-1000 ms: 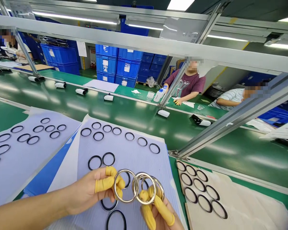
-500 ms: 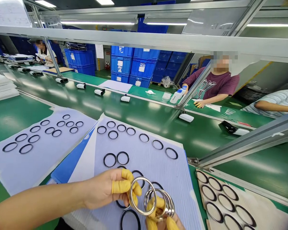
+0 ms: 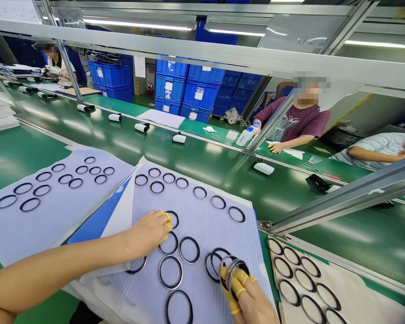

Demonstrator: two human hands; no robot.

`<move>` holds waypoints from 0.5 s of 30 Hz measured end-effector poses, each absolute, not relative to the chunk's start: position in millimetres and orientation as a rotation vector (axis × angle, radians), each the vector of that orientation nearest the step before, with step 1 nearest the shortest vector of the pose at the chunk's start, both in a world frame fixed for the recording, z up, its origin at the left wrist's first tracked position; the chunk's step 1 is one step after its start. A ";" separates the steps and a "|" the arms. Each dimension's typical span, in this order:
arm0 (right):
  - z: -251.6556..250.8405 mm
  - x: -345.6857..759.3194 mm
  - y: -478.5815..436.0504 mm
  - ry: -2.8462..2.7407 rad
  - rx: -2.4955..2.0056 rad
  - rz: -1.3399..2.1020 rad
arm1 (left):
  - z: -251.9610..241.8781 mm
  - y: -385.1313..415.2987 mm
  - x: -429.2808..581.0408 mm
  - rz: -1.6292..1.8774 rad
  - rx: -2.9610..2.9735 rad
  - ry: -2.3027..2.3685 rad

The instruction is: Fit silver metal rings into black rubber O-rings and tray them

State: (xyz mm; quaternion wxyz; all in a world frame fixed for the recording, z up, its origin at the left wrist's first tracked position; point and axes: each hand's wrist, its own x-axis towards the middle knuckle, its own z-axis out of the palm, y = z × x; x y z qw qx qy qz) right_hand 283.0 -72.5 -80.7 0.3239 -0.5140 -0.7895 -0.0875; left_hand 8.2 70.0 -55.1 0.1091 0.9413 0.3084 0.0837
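My right hand (image 3: 245, 288), with yellow finger cots, is closed around several metal rings (image 3: 230, 270) held together in a stack. Just behind the stack, black rings with silvery edges overlap on the white sheet (image 3: 222, 216). My left hand (image 3: 151, 229), also in yellow finger cots, reaches down to the sheet with bent fingers pressed together. Its fingertips are beside a black ring (image 3: 174, 218) and another black ring (image 3: 168, 244); whatever they hold is hidden under the hand. More black rings, including one ring (image 3: 189, 249), lie flat between my hands.
A second white sheet (image 3: 54, 211) with rings lies left, and a board (image 3: 351, 292) with rings lies right. Beyond runs a green conveyor (image 3: 128, 146) carrying white-and-black devices. A metal post (image 3: 324, 207) slants at right. Co-workers sit across the line.
My left hand has moved away from the silvery ring it held near my right hand, to the left and down to the sheet. My right hand has shifted slightly right with its rings.
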 end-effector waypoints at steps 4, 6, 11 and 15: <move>-86.6 276.0 -61.9 -2.282 -1.367 -0.476 | -70.1 80.0 10.8 0.228 2.773 0.935; -92.3 277.7 -60.9 -2.254 -1.400 -0.492 | -72.5 82.2 13.5 0.229 2.759 0.954; -100.2 289.8 -73.0 -1.714 -1.529 0.182 | -60.7 79.4 17.4 0.319 2.634 0.990; -75.6 269.5 -83.5 -0.626 -1.329 1.152 | -44.2 68.4 17.3 0.425 2.474 0.972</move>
